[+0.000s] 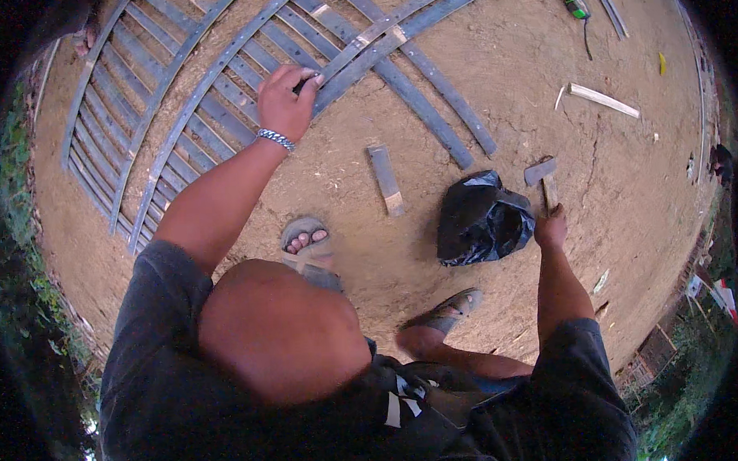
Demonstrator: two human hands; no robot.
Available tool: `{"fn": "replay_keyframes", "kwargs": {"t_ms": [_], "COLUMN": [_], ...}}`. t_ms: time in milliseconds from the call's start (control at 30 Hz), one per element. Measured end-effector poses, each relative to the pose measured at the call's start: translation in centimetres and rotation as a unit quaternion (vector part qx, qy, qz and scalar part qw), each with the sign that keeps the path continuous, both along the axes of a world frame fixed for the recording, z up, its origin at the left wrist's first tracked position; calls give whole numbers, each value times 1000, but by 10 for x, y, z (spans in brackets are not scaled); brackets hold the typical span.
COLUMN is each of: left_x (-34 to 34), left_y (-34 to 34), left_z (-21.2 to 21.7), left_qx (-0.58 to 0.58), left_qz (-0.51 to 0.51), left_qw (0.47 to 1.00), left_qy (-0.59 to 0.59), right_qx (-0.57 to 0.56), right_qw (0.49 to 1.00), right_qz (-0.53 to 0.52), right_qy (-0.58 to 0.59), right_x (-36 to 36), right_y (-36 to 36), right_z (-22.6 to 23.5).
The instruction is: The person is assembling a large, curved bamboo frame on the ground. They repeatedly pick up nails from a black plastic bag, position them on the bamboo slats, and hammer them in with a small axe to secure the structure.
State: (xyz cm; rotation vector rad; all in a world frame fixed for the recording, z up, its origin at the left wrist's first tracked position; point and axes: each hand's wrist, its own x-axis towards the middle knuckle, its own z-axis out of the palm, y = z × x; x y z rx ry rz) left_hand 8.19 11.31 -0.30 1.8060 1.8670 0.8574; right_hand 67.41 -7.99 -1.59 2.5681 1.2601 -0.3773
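Observation:
My left hand (pixel 287 103), with a chain bracelet at the wrist, is closed at the edge of a lattice of dark slats (pixel 217 69). Its thumb and forefinger press together beside a curved slat (pixel 355 72); what lies between them is too dark to make out. Low on the right, my right hand (pixel 551 227) grips the wooden handle of a hammer (pixel 540 172), its metal head pointing away from me. Just left of the hammer sits a crumpled black plastic bag (pixel 484 218).
A short loose slat (pixel 386 179) lies on the bare dirt in front of my feet. Farther right are a pale wood strip (pixel 604 100), a green and black tape measure (pixel 576 4) and thin strips (pixel 610 7). Part of another person (pixel 84 39) shows at the far left.

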Motion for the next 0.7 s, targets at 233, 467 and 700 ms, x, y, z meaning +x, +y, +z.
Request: {"fn": "replay_keyframes", "kwargs": {"t_ms": [233, 467, 700], "left_x": [4, 7, 8], "left_y": [2, -1, -1], "left_z": [1, 6, 6], "left_qx": [-7, 13, 16], "left_qz": [11, 6, -6], "left_qw": [1000, 1000, 1000], "left_qy": [-8, 13, 19], "right_qx": [57, 129, 103], "right_qw": [997, 967, 870], "right_qz": [56, 42, 189], "right_qy": [18, 216, 443], "right_x": [-19, -80, -243], "right_y": [-13, 11, 86], "right_z": [26, 96, 150]}}
